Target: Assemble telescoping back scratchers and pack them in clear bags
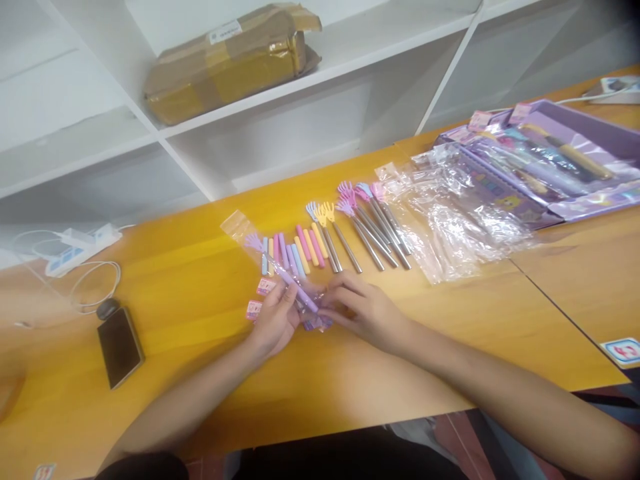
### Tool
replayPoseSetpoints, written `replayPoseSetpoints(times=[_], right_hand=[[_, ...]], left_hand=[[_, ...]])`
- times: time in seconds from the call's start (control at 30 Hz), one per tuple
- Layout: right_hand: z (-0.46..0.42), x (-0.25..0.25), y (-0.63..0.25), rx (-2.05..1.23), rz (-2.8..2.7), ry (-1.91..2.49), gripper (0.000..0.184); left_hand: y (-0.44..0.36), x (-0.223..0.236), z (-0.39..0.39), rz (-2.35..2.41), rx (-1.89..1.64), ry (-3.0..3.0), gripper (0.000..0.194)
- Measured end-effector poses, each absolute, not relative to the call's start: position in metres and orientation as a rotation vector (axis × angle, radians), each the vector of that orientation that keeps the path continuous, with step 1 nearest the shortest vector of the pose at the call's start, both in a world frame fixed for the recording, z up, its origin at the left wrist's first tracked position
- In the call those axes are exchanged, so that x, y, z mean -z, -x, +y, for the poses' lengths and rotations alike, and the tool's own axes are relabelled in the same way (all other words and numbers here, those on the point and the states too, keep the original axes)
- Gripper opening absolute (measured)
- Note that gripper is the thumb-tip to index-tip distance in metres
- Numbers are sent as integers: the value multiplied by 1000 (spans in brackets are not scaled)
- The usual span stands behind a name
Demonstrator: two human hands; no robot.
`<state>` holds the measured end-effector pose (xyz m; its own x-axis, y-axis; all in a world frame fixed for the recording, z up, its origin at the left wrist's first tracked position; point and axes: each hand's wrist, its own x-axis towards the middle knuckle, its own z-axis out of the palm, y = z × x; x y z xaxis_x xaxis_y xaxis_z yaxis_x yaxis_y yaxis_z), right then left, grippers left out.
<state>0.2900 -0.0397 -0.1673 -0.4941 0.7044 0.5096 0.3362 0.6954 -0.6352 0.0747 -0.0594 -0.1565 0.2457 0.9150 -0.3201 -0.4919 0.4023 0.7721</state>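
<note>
Left hand has the hold here: thumb laid along the smooth lilac grip of a slim stick with a little splayed-hand head, fingers wrapped under it. The stick sits inside a long clear plastic sleeve, so it's really a grip through film. Right hand is right at the near end of that grip, fingertips curled in close together. Can't honestly tell if they're pinching the film or just touching it, it's a bit soft right there.

The angle's the big thing imo. The stick's long axis runs on a slant, head pointing away and off to the left, butt end coming back toward the right fingers. So left is closer to the middle of the stick, right has the butt end, and the head is well out past both hands.

Going outward, small pink printed cards lie on the yellow wood-look table just left of the left hand. Beyond the fingers there's a row of short pastel tubes, then silver metal rods with coloured hand-shaped heads, then a heap of crinkly clear bags by a purple open box.
</note>
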Motion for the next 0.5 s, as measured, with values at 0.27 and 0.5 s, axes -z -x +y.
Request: replayPoseSetpoints(times=[0.27,0.5], right_hand=[[-43,165,-290,-615,-2070,848,17],[-43,157,-289,-1068,-1922,830,29]], left_hand=[[-77,155,-65,791,-966,-603,31],[-76,161,-67,885,-938,-621,30]])
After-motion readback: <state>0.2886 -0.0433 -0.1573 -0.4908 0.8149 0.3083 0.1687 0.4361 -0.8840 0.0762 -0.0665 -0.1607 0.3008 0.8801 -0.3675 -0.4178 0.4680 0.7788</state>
